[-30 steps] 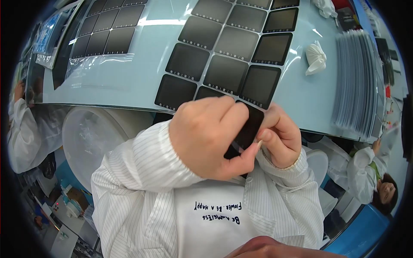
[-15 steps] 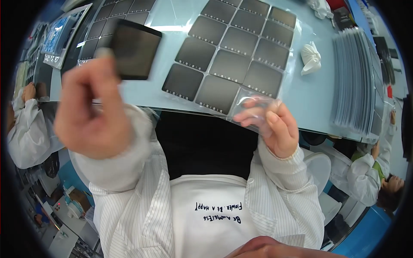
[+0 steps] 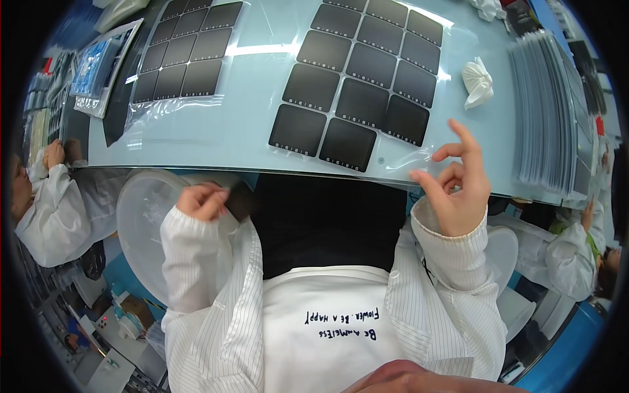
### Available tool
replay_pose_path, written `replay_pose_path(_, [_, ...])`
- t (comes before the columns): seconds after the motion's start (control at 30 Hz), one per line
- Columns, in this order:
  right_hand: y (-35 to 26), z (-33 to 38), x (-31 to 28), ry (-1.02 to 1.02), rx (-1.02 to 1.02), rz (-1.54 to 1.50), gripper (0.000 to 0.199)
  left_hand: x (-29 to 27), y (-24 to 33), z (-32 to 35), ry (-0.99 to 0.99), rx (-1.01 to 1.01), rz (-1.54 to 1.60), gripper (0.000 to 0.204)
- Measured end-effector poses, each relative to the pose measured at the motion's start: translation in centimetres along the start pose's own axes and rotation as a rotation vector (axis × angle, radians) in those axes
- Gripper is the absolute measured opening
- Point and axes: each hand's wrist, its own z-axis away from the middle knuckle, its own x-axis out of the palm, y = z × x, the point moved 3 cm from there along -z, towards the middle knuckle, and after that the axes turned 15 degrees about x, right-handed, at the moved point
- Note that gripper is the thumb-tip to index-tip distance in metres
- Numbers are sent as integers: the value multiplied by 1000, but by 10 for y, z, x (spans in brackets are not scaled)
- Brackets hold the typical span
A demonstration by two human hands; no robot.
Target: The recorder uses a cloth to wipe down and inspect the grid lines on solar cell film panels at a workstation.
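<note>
My left hand [image 3: 202,202] is low in front of the table edge, its fingers closed on a dark flat panel [image 3: 242,200], blurred by motion. Over the table's front edge my right hand [image 3: 460,187] is raised with fingers apart and nothing in them. Just left of its fingertips lies clear plastic film [image 3: 411,162]. Beyond it, a grid of dark rectangular panels [image 3: 362,103] with pale marks along one edge covers the middle of the table.
A smaller grid of panels [image 3: 177,56] lies on clear film at left, near blue packs [image 3: 97,69]. A knotted white bundle [image 3: 477,82] and a tall stack of clear sheets [image 3: 540,118] stand right. A white tub [image 3: 141,229] is below left. Other people sit at both sides.
My left hand has come down and back below the table edge with the panel. My right hand has let go of the clear film and opened, shifting slightly right.
</note>
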Motion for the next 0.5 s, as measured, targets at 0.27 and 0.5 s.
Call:
replay_pose_path(0.27, [-14, -6, -20, -30, -270, 287, 72, -105, -173, -26, 762, -287, 260, 23])
replay_pose_path(0.5, [-23, -6, -10, 64, -244, 365, 48, -131, -182, -57, 615, -188, 342, 21])
